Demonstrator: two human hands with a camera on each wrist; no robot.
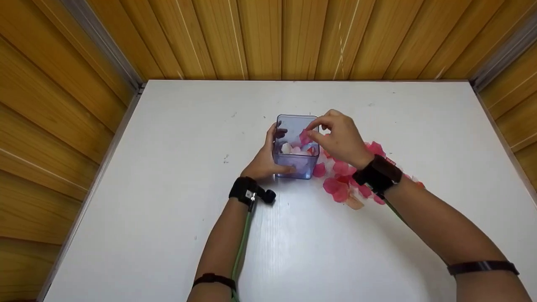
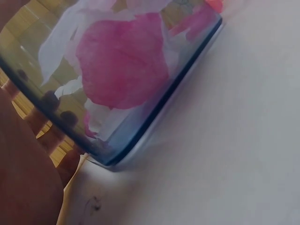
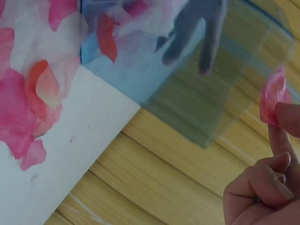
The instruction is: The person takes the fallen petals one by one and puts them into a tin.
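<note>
A clear bluish plastic container stands upright on the white table, with white, pink and red petals inside. My left hand grips it from the left, thumb across the front and fingers round the far side. In the left wrist view a large pink petal shows through the container wall. Between thumb and forefinger my right hand pinches a pink petal over the container's opening. The right wrist view shows that petal at the fingertips, with the other fingers curled.
Loose pink, red and pale petals lie heaped on the table right of the container, partly under my right wrist. Wood-patterned panels wall the table's back and sides. A green cable runs along my left forearm.
</note>
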